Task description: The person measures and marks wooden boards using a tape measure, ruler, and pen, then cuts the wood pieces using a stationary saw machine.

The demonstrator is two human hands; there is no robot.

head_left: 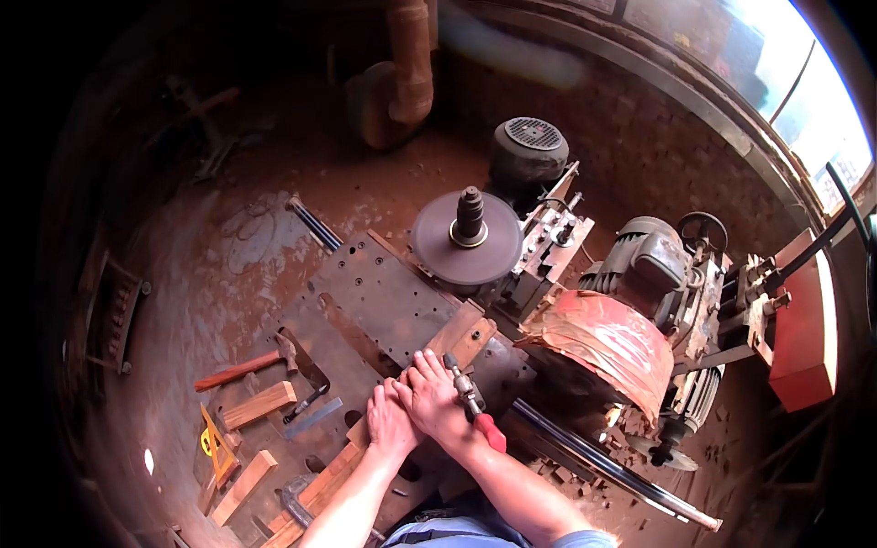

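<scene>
My left hand (390,422) and my right hand (431,395) lie close together over a wooden piece (459,329) on the metal machine table (370,288). The right hand partly overlaps the left, and its fingers bend over the wood's edge. Left fingertips are partly hidden, as is the wood under both hands. Close against my right hand and wrist is a metal toggle clamp (470,395) with a red handle (491,433). Beyond the wood's far end stands a round dark disc (468,239) on a threaded spindle (470,217).
At left lie a hammer (239,370), a yellow-edged square (217,445), wooden blocks (259,405) and a metal clamp (294,500). To the right are motors (639,256), a red wrapped cover (607,342) and metal rails (612,464). Sawdust and offcuts litter the floor.
</scene>
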